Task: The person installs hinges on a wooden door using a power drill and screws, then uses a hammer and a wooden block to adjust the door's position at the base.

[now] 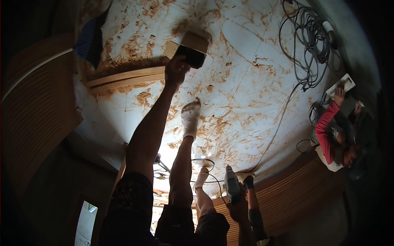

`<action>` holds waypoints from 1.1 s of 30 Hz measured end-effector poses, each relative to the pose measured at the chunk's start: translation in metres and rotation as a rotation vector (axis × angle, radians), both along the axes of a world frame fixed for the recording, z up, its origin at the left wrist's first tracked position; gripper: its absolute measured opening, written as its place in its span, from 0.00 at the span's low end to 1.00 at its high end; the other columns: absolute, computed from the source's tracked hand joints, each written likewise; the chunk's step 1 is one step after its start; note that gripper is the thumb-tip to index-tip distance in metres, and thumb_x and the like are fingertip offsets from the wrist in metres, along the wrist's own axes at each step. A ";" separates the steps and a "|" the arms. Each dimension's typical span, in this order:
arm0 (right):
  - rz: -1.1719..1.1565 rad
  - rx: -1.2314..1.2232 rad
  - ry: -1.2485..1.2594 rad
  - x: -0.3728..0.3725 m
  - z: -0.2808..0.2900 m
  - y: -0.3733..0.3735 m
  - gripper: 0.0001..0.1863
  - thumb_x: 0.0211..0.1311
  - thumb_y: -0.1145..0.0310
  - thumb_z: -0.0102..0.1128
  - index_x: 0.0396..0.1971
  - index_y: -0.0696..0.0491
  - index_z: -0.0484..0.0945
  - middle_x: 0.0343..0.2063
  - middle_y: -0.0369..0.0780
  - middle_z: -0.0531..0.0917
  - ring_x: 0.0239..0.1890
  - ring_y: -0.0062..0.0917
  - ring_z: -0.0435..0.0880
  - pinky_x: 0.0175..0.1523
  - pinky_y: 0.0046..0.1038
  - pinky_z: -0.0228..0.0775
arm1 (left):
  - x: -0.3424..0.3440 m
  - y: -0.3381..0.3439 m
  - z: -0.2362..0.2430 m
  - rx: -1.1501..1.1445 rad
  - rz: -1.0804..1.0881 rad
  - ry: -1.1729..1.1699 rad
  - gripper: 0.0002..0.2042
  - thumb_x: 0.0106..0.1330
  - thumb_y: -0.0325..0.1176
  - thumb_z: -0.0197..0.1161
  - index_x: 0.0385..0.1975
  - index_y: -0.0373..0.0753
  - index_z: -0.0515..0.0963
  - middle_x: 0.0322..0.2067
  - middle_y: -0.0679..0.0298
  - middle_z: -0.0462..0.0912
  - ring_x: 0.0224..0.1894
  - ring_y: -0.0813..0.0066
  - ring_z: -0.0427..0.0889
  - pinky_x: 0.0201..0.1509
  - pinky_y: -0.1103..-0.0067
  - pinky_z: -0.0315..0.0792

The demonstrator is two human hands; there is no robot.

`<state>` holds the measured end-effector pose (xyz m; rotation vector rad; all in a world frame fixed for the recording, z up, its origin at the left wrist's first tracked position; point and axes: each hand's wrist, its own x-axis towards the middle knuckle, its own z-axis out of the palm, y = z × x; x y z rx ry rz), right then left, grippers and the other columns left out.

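My left hand (175, 73) reaches far forward over the dusty floor. Its fingers are closed on the near edge of a small cardboard box (195, 41), whose flap sticks out on the left; the box's near side is in dark shadow, so its contents cannot be made out. Low in the view, right of the middle, my right hand (238, 210) is wrapped round the handle of a grey-green power drill (232, 186). The drill's nose points forward, and a black cord runs beside it. Shadow hides most of the right fingers.
Wooden strips (127, 78) lie left of the box, near a blue-and-black broom head (89, 39). Coiled black cable (310, 45) lies at the far right. A red-sleeved person (326, 131) there holds a white rectangular piece (341, 87). Slatted wood panels (283, 194) stand on both sides.
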<state>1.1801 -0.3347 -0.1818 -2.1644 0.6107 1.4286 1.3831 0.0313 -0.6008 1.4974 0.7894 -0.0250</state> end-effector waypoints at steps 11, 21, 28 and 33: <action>-0.618 0.635 0.007 -0.056 0.089 -0.058 0.37 0.47 0.81 0.67 0.62 0.55 0.68 0.37 0.47 0.82 0.27 0.34 0.85 0.29 0.33 0.82 | -0.299 -0.076 0.316 -0.351 0.101 -0.001 0.11 0.68 0.25 0.65 0.47 0.27 0.82 0.42 0.55 0.87 0.45 0.67 0.87 0.53 0.71 0.81; -0.106 0.941 0.108 -0.197 0.283 -0.075 0.30 0.53 0.68 0.67 0.58 0.54 0.71 0.39 0.47 0.81 0.37 0.40 0.84 0.36 0.39 0.80 | -0.632 -0.196 0.651 -0.537 0.745 -0.480 0.17 0.69 0.23 0.64 0.57 0.30 0.76 0.51 0.53 0.83 0.53 0.64 0.84 0.60 0.66 0.79; 0.196 1.231 0.142 -0.343 0.334 -0.030 0.26 0.58 0.69 0.65 0.58 0.55 0.71 0.44 0.49 0.80 0.38 0.39 0.82 0.34 0.38 0.82 | -0.811 -0.219 0.799 -0.494 1.340 -0.789 0.14 0.69 0.24 0.66 0.53 0.32 0.77 0.44 0.56 0.85 0.50 0.61 0.86 0.59 0.66 0.81; 0.408 1.343 0.275 -0.452 0.386 0.004 0.36 0.53 0.62 0.70 0.63 0.57 0.69 0.45 0.49 0.80 0.41 0.39 0.83 0.34 0.40 0.83 | -0.915 -0.217 0.821 -0.561 1.350 -1.057 0.16 0.72 0.23 0.61 0.58 0.33 0.73 0.49 0.55 0.83 0.51 0.60 0.85 0.63 0.65 0.79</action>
